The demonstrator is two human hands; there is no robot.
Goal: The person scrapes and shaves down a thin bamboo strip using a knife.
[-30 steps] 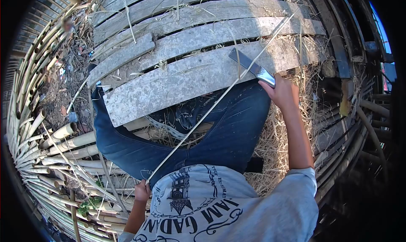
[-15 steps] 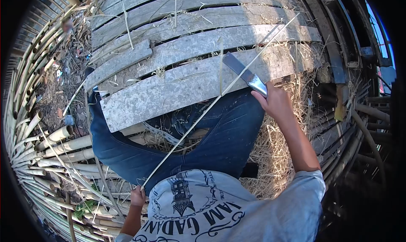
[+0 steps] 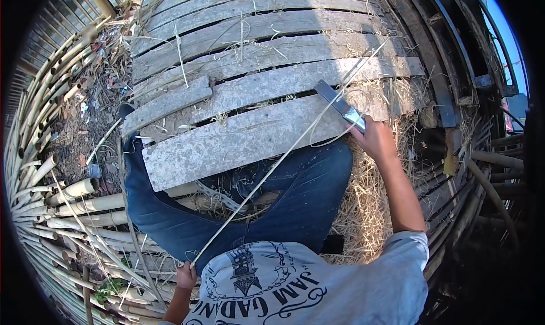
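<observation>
A long thin bamboo strip (image 3: 262, 180) runs diagonally from my hip, across my lap and over the planks. At its near end my left hand (image 3: 185, 275) is closed around it. My right hand (image 3: 376, 138) grips the shiny metal handle of a broad, dark-bladed knife (image 3: 334, 98). The blade lies across the strip near its far part; whether it is cutting in cannot be made out. A thin curled shaving (image 3: 312, 136) loops beside the blade and my right hand.
A slatted wooden platform (image 3: 227, 146) spreads in front of me, with a short loose board (image 3: 167, 104) on its left. Bamboo poles (image 3: 85, 203) are stacked at left. Pale shavings (image 3: 366, 211) pile up beside my right leg. Dark timber framing (image 3: 440, 92) stands at right.
My right hand and the knife have shifted slightly right, farther along the strip. The curled shaving has bent down toward my right hand. My left hand keeps its hold; the view has tilted a little.
</observation>
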